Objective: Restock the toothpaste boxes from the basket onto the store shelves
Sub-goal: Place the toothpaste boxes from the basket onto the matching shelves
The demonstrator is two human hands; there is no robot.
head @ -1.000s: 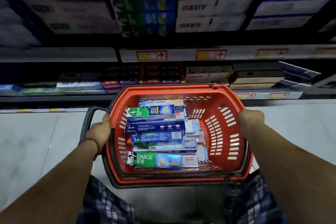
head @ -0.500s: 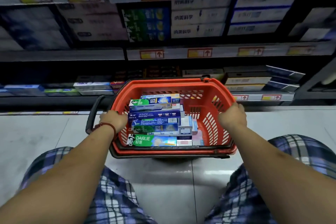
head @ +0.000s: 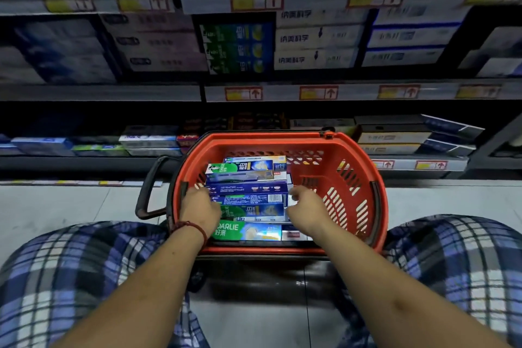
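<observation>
A red shopping basket (head: 350, 150) stands on the floor between my knees, below the store shelves. In its left half lies a stack of toothpaste boxes (head: 248, 188), blue and green, with a green Darlie box (head: 245, 230) nearest me. Both my hands are inside the basket. My left hand (head: 201, 207), a red cord on its wrist, touches the left ends of the middle boxes. At the right ends of the same boxes is my right hand (head: 306, 207), fingers loosely curled and thumb raised. Neither hand plainly holds a box.
The bottom shelf (head: 395, 147) behind the basket holds flat toothpaste boxes. The shelf above (head: 316, 37) has stacked white, green and blue boxes behind a strip of price tags (head: 318, 92). A black basket handle (head: 147, 186) sticks out to the left. Grey floor tiles lie on both sides.
Both hands have left the basket's rim and moved inward to the ends of the box stack. The view has dropped lower and closer to the shelves.
</observation>
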